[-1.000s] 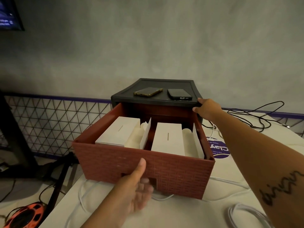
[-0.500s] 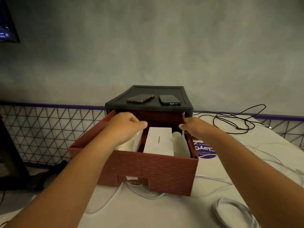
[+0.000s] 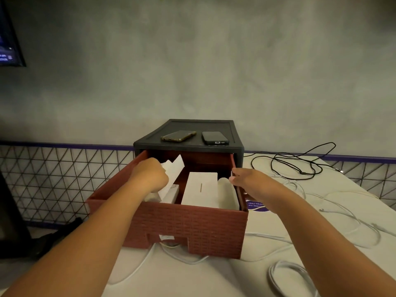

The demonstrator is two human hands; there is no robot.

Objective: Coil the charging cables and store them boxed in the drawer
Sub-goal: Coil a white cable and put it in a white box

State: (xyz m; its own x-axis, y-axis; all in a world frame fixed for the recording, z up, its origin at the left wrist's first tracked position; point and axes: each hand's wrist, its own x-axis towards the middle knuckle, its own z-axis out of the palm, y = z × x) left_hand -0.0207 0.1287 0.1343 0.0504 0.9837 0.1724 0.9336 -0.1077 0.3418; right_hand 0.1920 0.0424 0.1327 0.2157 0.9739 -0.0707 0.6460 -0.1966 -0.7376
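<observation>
White table [image 3: 192, 279], grey wall [image 3: 214, 71] behind. Red drawer [image 3: 192, 228] pulled out. Left hand [image 3: 150, 176] curled round white box [image 3: 174, 166] at drawer's left; second box [image 3: 200, 188] inside, right. Right hand [image 3: 242, 177], fingers straight, touches drawer's right wall. White cable [image 3: 287, 275] on table, front right.

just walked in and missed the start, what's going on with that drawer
A person's left hand grips the opened white cardboard box on the left of the pulled-out red brick-patterned drawer. The right hand rests at the drawer's right wall. A second white box lies in the right half. Loose white charging cables lie on the white table, not yet boxed.
</observation>
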